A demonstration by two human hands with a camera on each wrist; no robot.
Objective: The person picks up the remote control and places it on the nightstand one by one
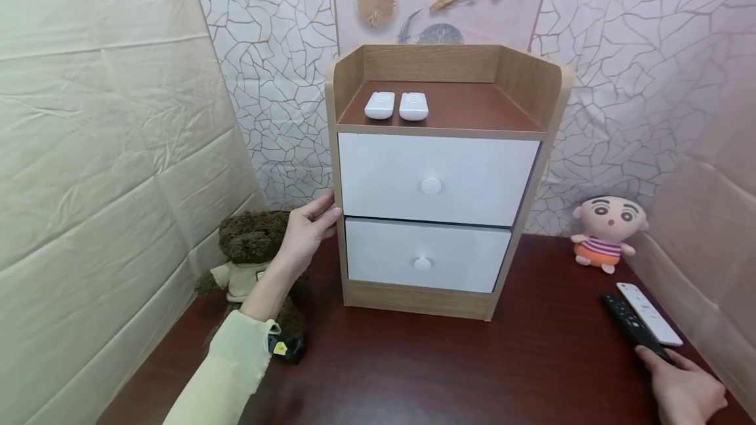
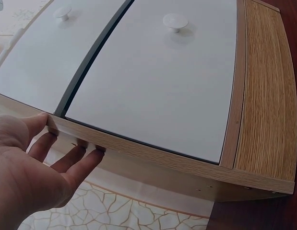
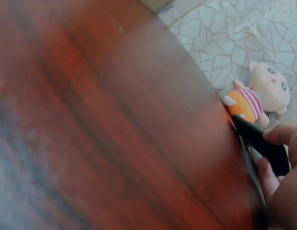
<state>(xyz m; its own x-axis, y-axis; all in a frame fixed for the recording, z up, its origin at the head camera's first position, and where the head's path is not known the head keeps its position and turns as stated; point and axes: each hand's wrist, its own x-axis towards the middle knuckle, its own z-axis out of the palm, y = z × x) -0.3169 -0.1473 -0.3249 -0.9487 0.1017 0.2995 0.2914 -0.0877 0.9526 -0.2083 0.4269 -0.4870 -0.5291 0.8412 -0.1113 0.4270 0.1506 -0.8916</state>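
Note:
A small wooden cabinet (image 1: pixel 490 307) with two white drawers, the upper drawer (image 1: pixel 384 176) and the lower drawer (image 1: pixel 384 248), stands upright on the table. Both drawers have a round white knob. My left hand (image 1: pixel 304 231) touches the cabinet's left side, fingertips against the side panel and thumb at the front edge. At the far right, my right hand (image 1: pixel 688 389) grips the near end of a black remote control (image 1: pixel 629 320). A white remote control (image 1: pixel 650 313) lies beside it. In the right wrist view, thumb and fingers are on either side of the black remote (image 3: pixel 263 143).
Two white remote-like objects, a left one (image 1: pixel 380 105) and a right one (image 1: pixel 413 107), lie on the cabinet's top. A brown teddy bear (image 1: pixel 251 241) sits behind my left forearm. A plush doll (image 1: pixel 608 228) sits at the back right. Fabric-covered walls enclose the table (image 1: pixel 401 366).

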